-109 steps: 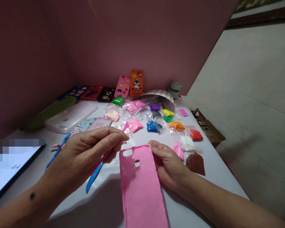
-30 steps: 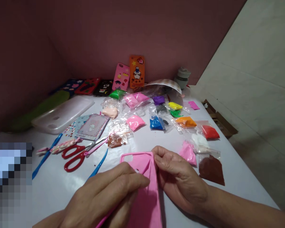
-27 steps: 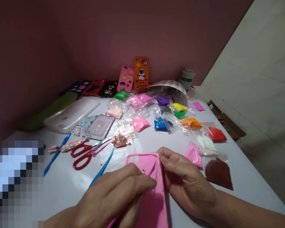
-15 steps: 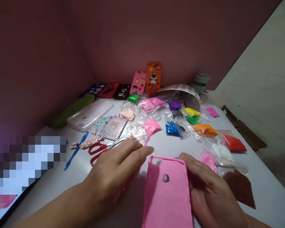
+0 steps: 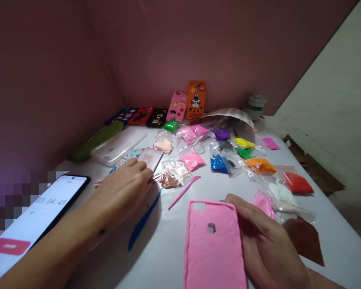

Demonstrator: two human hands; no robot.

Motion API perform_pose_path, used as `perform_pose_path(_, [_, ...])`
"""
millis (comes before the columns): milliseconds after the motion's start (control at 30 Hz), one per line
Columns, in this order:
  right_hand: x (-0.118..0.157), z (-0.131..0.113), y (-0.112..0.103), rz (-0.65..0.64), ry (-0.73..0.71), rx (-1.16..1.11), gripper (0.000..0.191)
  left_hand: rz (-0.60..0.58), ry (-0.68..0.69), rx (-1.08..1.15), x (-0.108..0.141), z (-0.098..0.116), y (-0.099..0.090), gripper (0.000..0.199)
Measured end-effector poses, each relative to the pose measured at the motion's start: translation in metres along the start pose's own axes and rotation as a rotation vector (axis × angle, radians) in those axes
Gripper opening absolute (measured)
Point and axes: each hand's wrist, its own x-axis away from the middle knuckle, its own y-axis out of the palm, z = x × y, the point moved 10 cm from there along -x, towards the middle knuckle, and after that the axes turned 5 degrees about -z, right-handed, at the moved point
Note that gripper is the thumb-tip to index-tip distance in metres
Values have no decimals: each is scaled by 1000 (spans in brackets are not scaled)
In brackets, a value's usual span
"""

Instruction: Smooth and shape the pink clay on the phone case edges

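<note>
My right hand [image 5: 267,237] grips a pink phone case [image 5: 215,253] by its right edge. The case looks coated in pink clay, with a rough raised rim, a corner cutout and a round hole. To the left, my left hand [image 5: 123,184] reaches over the scissors [image 5: 157,176], whose blade tips show past its fingers. Those fingers are curled down, and what they hold, if anything, is hidden. A card with a cartoon figure [image 5: 150,158] lies just beyond them. Between the hands lie a thin pink modelling tool [image 5: 183,192] and a blue plastic knife [image 5: 144,220].
A phone showing a timer [image 5: 60,200] lies at the left. Bags of coloured clay, including blue [image 5: 219,163], orange [image 5: 260,165] and red [image 5: 297,182], spread across the table. A clear phone case [image 5: 118,146] lies back left; decorated cases [image 5: 196,100] stand against the back wall.
My left hand has moved left, away from the pink case to the scissors. The pink tool and blue knife are now uncovered on the table. My right hand still holds the case.
</note>
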Motion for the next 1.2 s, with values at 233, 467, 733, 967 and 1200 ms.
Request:
perform_pose_path(233, [-1, 1, -2, 41, 1, 3, 26, -138, -67, -159, -2, 4, 18, 24])
perform_pose_path(467, [1, 1, -2, 35, 18, -16, 27, -90, -265, -164, 4, -7, 4, 17])
perform_pose_path(733, [-2, 5, -1, 34, 31, -46, 32, 99, -250, 301, 6, -28, -24, 17])
perform_pose_path(967, [0, 2, -5, 43, 16, -21, 28, 101, -137, 922, 6, -20, -27, 19])
perform_pose_path(1200, [-2, 1, -5, 38, -12, -9, 24, 99, -115, 1011, 7, -16, -25, 15])
